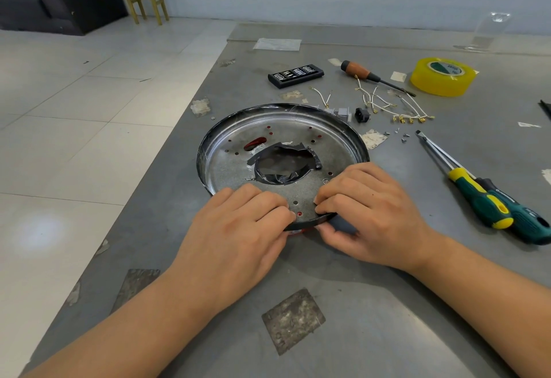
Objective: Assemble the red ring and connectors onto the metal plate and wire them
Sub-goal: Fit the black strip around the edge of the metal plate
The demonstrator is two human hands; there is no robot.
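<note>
With the left hand (238,222) and right hand (366,213) both clamped on the metal plate (226,165) rim at 6 o'clock, red ring (255,142) beneath, a slipped grip risked misaligned holes and scattered connectors (402,115) at 1 o'clock.

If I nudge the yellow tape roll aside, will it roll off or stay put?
Probably stays put: the yellow tape roll lies flat on its side on the table, so it should slide rather than roll. It looks thick and nearly full, so likely fairly heavy for its size. Tipped on edge, it could roll.
</note>
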